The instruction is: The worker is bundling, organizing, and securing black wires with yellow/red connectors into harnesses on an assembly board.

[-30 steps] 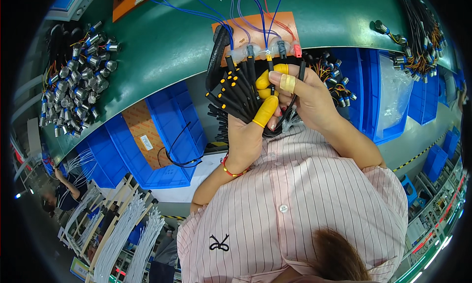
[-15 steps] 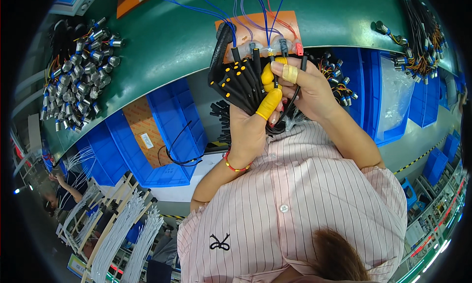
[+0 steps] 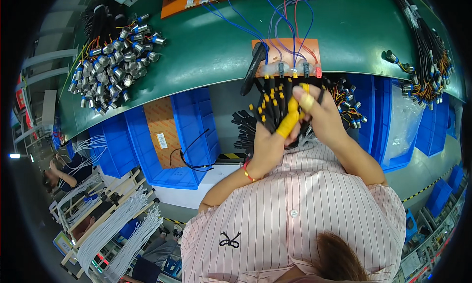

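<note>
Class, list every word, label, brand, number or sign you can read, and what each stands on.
None reads clearly enough to quote.
Orange strip on the green workbench: dark characters, blurred.
White label on brown cardboard: print too small.
Sign at lower left: lettering too blurred.
Pinstriped shirt: dark embroidered bow-like motif, no readable word.

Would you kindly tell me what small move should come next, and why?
Perhaps the right hand should line up one yellow-tipped black cable with the wired connectors on the orange board: the left hand holds several, and both hands are close by.
</note>
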`<state>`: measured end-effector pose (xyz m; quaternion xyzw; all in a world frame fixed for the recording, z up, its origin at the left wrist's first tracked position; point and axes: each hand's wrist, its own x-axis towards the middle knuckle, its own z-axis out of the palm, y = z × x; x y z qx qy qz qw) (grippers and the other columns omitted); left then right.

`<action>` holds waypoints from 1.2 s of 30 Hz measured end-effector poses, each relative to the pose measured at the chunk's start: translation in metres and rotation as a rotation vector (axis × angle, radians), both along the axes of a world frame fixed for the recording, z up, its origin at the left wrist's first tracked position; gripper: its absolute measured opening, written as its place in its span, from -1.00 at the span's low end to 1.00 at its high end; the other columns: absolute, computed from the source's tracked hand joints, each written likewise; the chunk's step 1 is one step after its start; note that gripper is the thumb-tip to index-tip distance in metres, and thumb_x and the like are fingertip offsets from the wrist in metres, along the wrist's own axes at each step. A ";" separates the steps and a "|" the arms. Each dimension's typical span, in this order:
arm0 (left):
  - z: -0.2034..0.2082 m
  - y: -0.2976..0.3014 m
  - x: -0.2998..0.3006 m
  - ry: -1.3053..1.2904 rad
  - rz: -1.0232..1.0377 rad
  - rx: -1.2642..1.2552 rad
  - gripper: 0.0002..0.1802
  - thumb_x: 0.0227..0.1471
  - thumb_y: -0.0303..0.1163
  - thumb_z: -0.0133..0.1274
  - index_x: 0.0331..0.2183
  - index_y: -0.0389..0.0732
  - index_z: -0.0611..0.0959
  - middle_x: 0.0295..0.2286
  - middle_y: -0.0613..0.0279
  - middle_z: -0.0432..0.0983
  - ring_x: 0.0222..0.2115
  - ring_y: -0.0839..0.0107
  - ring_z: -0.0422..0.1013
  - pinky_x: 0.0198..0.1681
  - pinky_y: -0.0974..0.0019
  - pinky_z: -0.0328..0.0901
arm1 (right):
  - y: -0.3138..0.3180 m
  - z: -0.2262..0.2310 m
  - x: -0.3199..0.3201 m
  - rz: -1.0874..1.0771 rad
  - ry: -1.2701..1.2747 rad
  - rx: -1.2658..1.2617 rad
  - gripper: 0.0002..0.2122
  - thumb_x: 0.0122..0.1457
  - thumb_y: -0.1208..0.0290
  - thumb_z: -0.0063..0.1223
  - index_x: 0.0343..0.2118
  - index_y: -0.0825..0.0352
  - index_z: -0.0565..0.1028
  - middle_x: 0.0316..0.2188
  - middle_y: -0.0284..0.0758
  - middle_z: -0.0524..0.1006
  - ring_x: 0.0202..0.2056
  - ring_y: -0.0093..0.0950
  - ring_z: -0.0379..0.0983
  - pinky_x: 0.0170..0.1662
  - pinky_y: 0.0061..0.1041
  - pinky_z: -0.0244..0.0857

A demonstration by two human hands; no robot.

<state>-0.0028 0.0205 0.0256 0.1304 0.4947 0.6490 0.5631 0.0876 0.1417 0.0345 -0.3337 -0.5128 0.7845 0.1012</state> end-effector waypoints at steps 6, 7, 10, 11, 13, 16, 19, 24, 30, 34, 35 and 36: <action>-0.007 0.006 0.013 0.120 0.255 0.055 -0.77 0.24 -0.38 -0.15 -0.25 -0.37 0.50 -0.42 0.24 0.44 -0.44 0.61 0.35 -0.40 0.56 0.25 | -0.001 -0.015 0.010 -0.294 0.078 -0.258 -0.73 0.27 0.18 -0.12 -0.36 0.33 0.39 -0.46 -0.39 0.37 -0.48 -0.59 0.32 -0.32 -0.59 0.22; -0.015 0.005 0.009 0.173 0.284 0.134 -0.76 0.24 -0.37 -0.15 -0.25 -0.37 0.50 -0.40 0.23 0.45 -0.40 0.60 0.37 -0.37 0.55 0.27 | 0.002 -0.015 0.012 -0.260 0.093 -0.235 -0.74 0.27 0.19 -0.12 -0.37 0.32 0.38 -0.47 -0.39 0.37 -0.49 -0.59 0.31 -0.33 -0.59 0.22; -0.019 -0.004 0.005 0.018 0.198 0.104 -0.79 0.22 -0.39 -0.11 -0.28 -0.35 0.52 -0.50 0.27 0.44 -0.54 0.63 0.30 -0.48 0.57 0.18 | -0.001 -0.011 0.010 -0.224 0.195 -0.272 -0.76 0.24 0.24 -0.04 -0.29 0.36 0.43 -0.51 -0.40 0.45 -0.55 -0.69 0.29 -0.45 -0.66 0.17; -0.020 -0.004 0.005 -0.050 0.155 0.123 -0.80 0.22 -0.40 -0.11 -0.28 -0.34 0.52 -0.52 0.29 0.44 -0.57 0.64 0.28 -0.51 0.57 0.16 | -0.003 -0.006 0.007 -0.194 0.158 -0.208 -0.76 0.23 0.25 -0.03 -0.27 0.37 0.43 -0.51 -0.41 0.45 -0.55 -0.70 0.28 -0.46 -0.67 0.16; -0.013 -0.004 0.005 0.022 0.115 0.057 -0.83 0.19 -0.43 -0.10 -0.22 -0.32 0.46 -0.58 0.24 0.37 -0.65 0.57 0.22 -0.56 0.50 0.08 | -0.005 0.005 0.001 -0.132 0.084 -0.080 -0.73 0.22 0.25 0.00 -0.22 0.39 0.44 -0.51 -0.42 0.46 -0.55 -0.73 0.26 -0.47 -0.69 0.14; -0.006 -0.001 0.006 0.014 0.136 0.037 -0.84 0.19 -0.41 -0.07 -0.29 -0.31 0.53 -0.62 0.33 0.40 -0.69 0.70 0.17 -0.65 0.59 0.02 | -0.003 0.002 -0.003 -0.063 0.015 -0.053 -0.72 0.20 0.26 0.04 -0.21 0.41 0.46 -0.55 -0.46 0.45 -0.59 -0.76 0.24 -0.52 -0.73 0.09; -0.011 -0.005 0.002 0.012 0.029 -0.002 -0.84 0.20 -0.40 -0.08 -0.31 -0.29 0.52 -0.62 0.33 0.39 -0.69 0.70 0.16 -0.65 0.59 0.03 | -0.002 -0.002 -0.003 -0.078 0.003 -0.020 -0.75 0.19 0.28 0.05 -0.27 0.42 0.48 -0.59 -0.47 0.43 -0.60 -0.76 0.24 -0.54 -0.74 0.07; -0.013 0.001 0.003 -0.054 0.090 0.007 -0.81 0.20 -0.41 -0.11 -0.18 -0.29 0.43 -0.60 0.26 0.37 -0.69 0.59 0.20 -0.63 0.55 0.08 | 0.004 -0.006 0.000 -0.100 0.008 -0.129 -0.77 0.19 0.31 0.04 -0.30 0.42 0.48 -0.65 -0.45 0.38 -0.64 -0.73 0.25 -0.55 -0.72 0.10; -0.008 0.002 0.002 -0.045 0.029 0.005 -0.82 0.22 -0.38 -0.10 -0.26 -0.31 0.47 -0.57 0.28 0.42 -0.67 0.64 0.26 -0.61 0.55 0.17 | 0.004 -0.009 0.004 -0.116 0.047 -0.171 -0.78 0.21 0.33 0.00 -0.31 0.45 0.46 -0.67 -0.42 0.35 -0.73 -0.66 0.30 -0.60 -0.69 0.14; -0.014 -0.001 0.001 -0.089 0.043 0.008 -0.81 0.19 -0.39 -0.10 -0.21 -0.30 0.44 -0.58 0.17 0.42 -0.68 0.55 0.25 -0.62 0.53 0.15 | 0.002 -0.012 0.000 -0.112 0.029 -0.111 -0.76 0.22 0.33 -0.02 -0.30 0.46 0.45 -0.64 -0.40 0.36 -0.72 -0.63 0.33 -0.60 -0.67 0.17; -0.015 -0.001 0.000 -0.095 0.037 0.021 -0.80 0.19 -0.38 -0.10 -0.21 -0.30 0.44 -0.58 0.16 0.42 -0.68 0.55 0.25 -0.62 0.53 0.15 | 0.002 -0.013 -0.002 -0.119 0.027 -0.080 -0.76 0.22 0.32 -0.02 -0.30 0.46 0.45 -0.64 -0.39 0.36 -0.72 -0.61 0.34 -0.61 -0.67 0.18; -0.016 -0.001 -0.001 -0.101 0.031 0.034 -0.79 0.19 -0.37 -0.11 -0.20 -0.31 0.44 -0.57 0.15 0.42 -0.68 0.55 0.25 -0.62 0.53 0.15 | 0.002 -0.012 -0.002 -0.121 0.038 -0.152 -0.76 0.22 0.32 -0.02 -0.30 0.46 0.45 -0.64 -0.39 0.36 -0.73 -0.60 0.36 -0.62 -0.66 0.18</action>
